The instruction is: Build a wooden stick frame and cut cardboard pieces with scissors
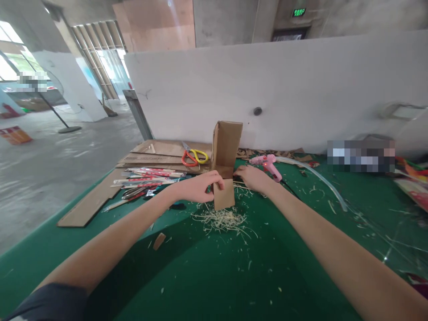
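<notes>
My left hand [202,186] is closed on a small square cardboard piece [224,196], its fingers at the top left edge. Directly behind stands an upright folded cardboard piece [229,142]. Beside its base on the right is my right hand [249,177], with the fingers bent together; whether anything is between the fingertips is too small to tell. A pile of thin wood shavings [225,220] lies in front of the square piece. Just right of my right hand rests a pink glue gun [271,167].
Scissors [194,157] with red and yellow handles lie on flat cardboard sheets [157,149]. Packaged sticks and tools [143,180] are at the left. A clear tube [321,176] curves across the green table [240,276]. A white panel [284,84] stands behind.
</notes>
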A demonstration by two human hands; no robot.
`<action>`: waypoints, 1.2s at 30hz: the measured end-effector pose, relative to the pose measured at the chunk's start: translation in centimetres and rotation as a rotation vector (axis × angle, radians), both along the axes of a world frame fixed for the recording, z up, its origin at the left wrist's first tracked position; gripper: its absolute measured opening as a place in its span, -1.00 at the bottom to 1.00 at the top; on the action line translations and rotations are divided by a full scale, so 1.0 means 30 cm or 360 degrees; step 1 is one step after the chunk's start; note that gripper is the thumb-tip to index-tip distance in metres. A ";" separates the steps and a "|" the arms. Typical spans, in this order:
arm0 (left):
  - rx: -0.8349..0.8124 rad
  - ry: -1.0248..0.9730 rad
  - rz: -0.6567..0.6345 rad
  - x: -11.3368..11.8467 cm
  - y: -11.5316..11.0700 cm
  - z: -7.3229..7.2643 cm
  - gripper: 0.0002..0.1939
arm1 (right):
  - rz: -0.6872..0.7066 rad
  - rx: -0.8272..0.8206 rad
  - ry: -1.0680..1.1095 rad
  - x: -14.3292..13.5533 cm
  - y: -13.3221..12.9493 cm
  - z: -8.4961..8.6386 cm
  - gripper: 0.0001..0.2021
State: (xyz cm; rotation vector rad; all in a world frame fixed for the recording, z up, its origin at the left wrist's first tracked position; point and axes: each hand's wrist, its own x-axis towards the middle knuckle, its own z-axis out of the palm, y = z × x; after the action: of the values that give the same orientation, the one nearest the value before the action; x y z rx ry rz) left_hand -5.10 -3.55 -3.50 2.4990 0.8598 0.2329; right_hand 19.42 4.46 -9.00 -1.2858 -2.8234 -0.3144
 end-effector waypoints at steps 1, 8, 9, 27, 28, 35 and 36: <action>-0.0055 -0.0032 0.0010 0.001 -0.001 0.003 -0.72 | 0.0006 0.0008 -0.0008 -0.007 0.007 0.000 -0.68; 0.0039 -0.0238 0.0432 0.029 0.016 -0.041 -0.62 | 0.0034 0.0164 -0.0087 0.013 0.013 0.014 -0.76; 0.0039 -0.0241 0.0450 0.032 0.020 -0.047 -0.56 | 0.0047 0.0184 -0.0097 0.017 0.013 0.014 -0.75; -0.0366 -0.0301 0.0678 0.040 0.048 -0.084 -0.68 | -0.0222 0.0121 0.1497 -0.029 -0.131 0.103 -0.81; -0.0331 -0.0297 0.0680 0.040 0.049 -0.088 -0.70 | -0.0270 -0.0016 0.1846 -0.053 -0.146 0.104 -0.83; -0.0343 -0.0258 0.0769 0.053 0.044 -0.101 -0.78 | -0.0129 -0.0706 0.2296 -0.160 -0.256 0.063 -0.69; -0.0378 -0.0266 0.0779 0.055 0.043 -0.101 -0.79 | -0.0116 -0.0723 0.2246 -0.161 -0.265 0.054 -0.68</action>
State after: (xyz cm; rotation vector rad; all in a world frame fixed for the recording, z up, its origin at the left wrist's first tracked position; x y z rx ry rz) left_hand -3.45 -2.27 -6.51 1.9893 1.3311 0.4642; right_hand 14.59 -3.49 -7.36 -0.9690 -1.6116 0.9127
